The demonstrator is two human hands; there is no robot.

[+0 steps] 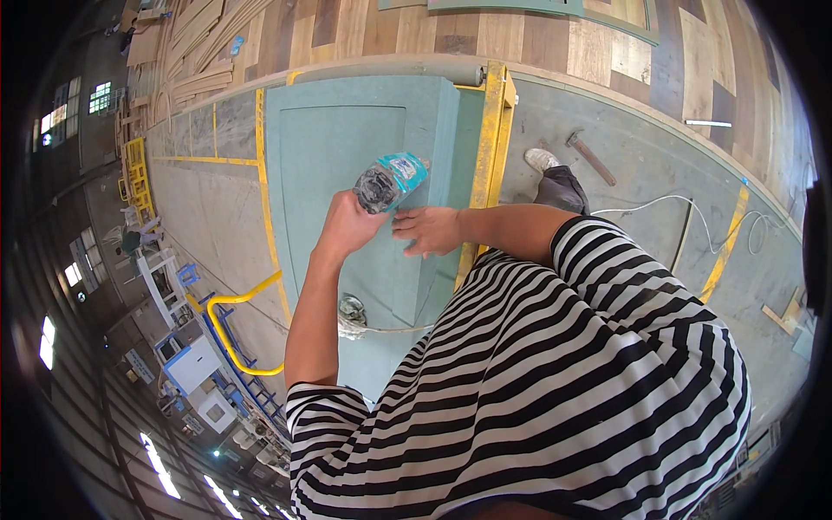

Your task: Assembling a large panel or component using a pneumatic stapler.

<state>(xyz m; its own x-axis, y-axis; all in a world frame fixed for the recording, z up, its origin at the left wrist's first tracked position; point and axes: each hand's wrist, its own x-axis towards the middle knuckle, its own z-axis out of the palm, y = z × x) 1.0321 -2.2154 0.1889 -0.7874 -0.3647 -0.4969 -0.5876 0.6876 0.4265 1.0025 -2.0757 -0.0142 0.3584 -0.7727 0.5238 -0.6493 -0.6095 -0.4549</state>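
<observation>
My left hand is closed around what looks like a plastic bottle with a turquoise label and a dark, crinkled end facing up. It is held tilted above a grey-green panelled door, which lies flat on top of at least one other board. Close beside the bottle, my right hand has its fingers spread over the door's surface and holds nothing visible. A crumpled grey-white bundle with a cord running from it lies on the near part of the door; its kind I cannot make out.
A yellow metal beam runs along the door's right side. On the floor to the right are a hammer and a loose white cable. Wood boards lie at the far left. A bent yellow rail stands on the left.
</observation>
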